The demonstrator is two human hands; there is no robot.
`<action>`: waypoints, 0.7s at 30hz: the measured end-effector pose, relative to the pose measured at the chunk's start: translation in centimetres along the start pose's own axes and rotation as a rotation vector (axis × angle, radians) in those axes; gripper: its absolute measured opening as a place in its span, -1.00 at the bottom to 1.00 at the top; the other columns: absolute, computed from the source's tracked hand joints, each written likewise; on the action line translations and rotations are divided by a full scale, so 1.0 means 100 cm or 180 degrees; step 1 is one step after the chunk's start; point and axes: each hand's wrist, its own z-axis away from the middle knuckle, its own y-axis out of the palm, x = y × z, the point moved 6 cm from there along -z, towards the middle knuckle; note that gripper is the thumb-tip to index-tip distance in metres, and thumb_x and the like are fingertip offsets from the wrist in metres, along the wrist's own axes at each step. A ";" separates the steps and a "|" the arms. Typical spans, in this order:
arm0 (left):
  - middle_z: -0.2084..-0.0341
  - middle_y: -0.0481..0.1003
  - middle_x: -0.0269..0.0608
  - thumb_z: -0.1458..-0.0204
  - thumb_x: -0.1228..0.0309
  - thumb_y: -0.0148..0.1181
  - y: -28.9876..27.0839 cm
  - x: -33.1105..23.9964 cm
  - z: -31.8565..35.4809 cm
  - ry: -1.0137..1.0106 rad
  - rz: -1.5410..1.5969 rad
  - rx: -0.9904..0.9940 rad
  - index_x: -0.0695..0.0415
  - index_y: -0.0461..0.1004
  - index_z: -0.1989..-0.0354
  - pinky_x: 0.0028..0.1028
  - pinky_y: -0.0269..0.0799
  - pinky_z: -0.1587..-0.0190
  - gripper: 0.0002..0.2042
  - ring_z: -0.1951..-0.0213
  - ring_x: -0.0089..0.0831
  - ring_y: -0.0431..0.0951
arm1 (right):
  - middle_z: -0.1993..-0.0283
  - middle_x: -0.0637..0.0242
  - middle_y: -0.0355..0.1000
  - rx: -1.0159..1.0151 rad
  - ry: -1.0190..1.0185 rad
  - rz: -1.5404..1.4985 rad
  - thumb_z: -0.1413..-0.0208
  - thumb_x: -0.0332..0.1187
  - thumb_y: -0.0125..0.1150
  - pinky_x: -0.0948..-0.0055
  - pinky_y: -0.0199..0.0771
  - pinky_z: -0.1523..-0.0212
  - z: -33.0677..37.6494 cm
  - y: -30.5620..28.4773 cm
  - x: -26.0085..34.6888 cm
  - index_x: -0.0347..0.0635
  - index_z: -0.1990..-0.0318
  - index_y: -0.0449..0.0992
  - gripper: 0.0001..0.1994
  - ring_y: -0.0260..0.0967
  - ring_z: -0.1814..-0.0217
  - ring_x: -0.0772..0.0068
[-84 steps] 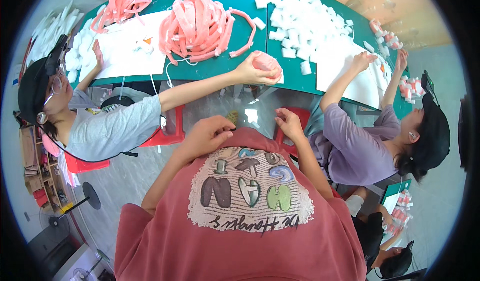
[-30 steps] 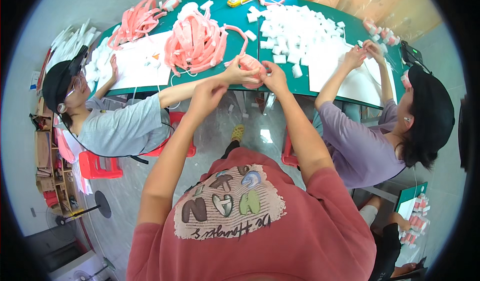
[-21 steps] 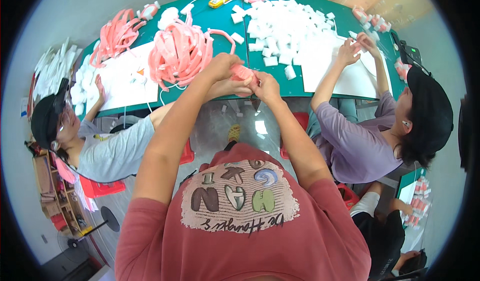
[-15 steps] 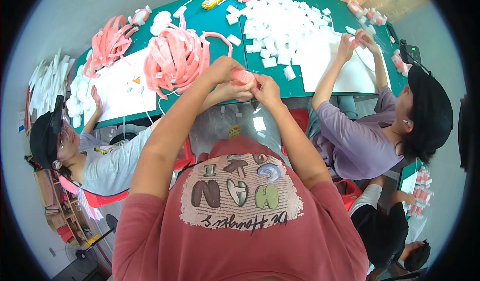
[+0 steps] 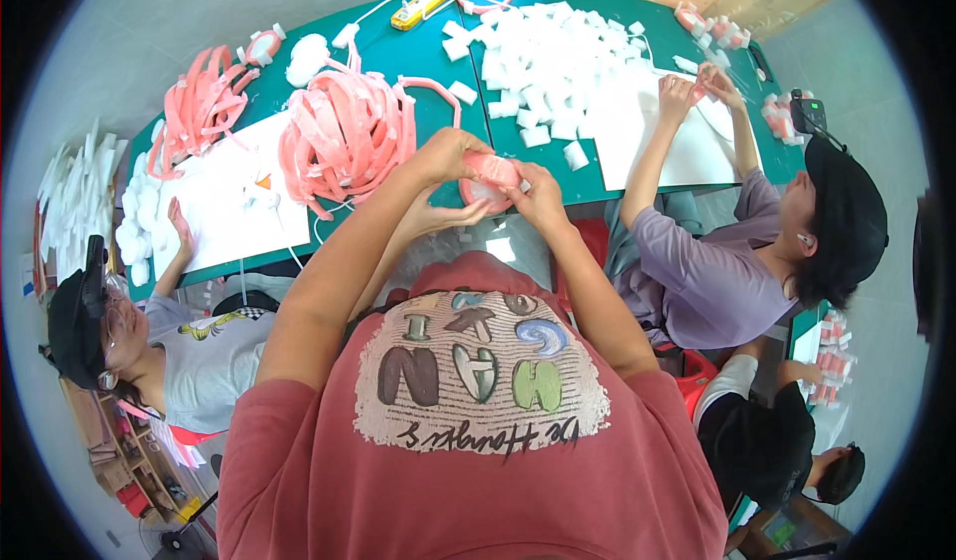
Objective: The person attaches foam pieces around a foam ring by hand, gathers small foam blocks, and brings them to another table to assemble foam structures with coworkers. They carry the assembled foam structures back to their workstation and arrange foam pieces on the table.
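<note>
Over the table's near edge I hold a round white piece with a pink foam strip around it, a foam-wrapped disc [image 5: 490, 170]. My left hand [image 5: 451, 156] grips its upper left side, the fingers partly hidden. On its right side my right hand [image 5: 538, 198] is closed, thumb and fingers pinching the rim. Just below and left of the disc, another person's hand [image 5: 448, 216] reaches in from the left with fingers stretched out; whether it touches the disc I cannot tell.
A bundle of pink foam strips [image 5: 344, 137] lies beyond my left arm, a second bundle [image 5: 206, 102] farther left. White foam blocks [image 5: 558, 62] are heaped at the back. A yellow power strip [image 5: 423, 6] has cords. Co-workers sit on both sides; the right one's hands [image 5: 702, 87] work over white board.
The disc has tilted, so its white middle now shows below the pink rim. The other person's hand has dropped lower and left from beneath it. The whole view has shifted slightly.
</note>
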 end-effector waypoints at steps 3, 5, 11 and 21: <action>0.29 0.52 -0.12 0.47 0.46 0.39 0.000 -0.003 0.001 0.0087 0.0073 -0.0021 0.12 0.52 0.22 -0.41 0.42 0.18 -0.54 0.25 -0.28 0.53 | 0.25 0.22 0.40 -0.0029 0.0135 -0.0112 0.23 -0.43 0.25 0.30 0.31 0.14 0.003 0.001 -0.001 -0.07 0.08 0.43 -0.58 0.31 0.18 0.12; 0.27 0.51 -0.12 0.46 0.47 0.38 0.001 -0.005 0.003 0.0206 0.0009 -0.0032 0.12 0.52 0.22 -0.41 0.42 0.17 -0.54 0.23 -0.27 0.52 | 0.22 0.20 0.40 0.0029 0.0293 -0.0054 0.23 -0.43 0.25 0.30 0.31 0.12 0.004 0.002 0.000 -0.11 0.07 0.42 -0.57 0.31 0.15 0.12; 0.29 0.51 -0.11 0.48 0.46 0.38 -0.003 -0.004 0.004 0.0138 0.0247 -0.0096 0.11 0.52 0.23 -0.41 0.42 0.17 -0.54 0.25 -0.25 0.52 | 0.19 0.13 0.40 -0.0253 0.0131 0.0009 0.21 -0.44 0.25 0.29 0.32 0.10 0.004 0.004 -0.008 -0.18 0.09 0.42 -0.59 0.32 0.13 0.09; 0.32 0.53 -0.15 0.40 0.46 0.39 -0.037 -0.020 0.006 0.0020 0.0912 -0.0085 0.21 0.50 0.19 -0.50 0.40 0.16 -0.55 0.29 -0.44 0.52 | 0.17 0.15 0.43 -0.0067 0.0510 -0.0506 0.17 -0.38 0.29 0.48 0.39 0.31 -0.012 -0.023 0.024 -0.22 0.04 0.39 -0.55 0.39 0.20 0.33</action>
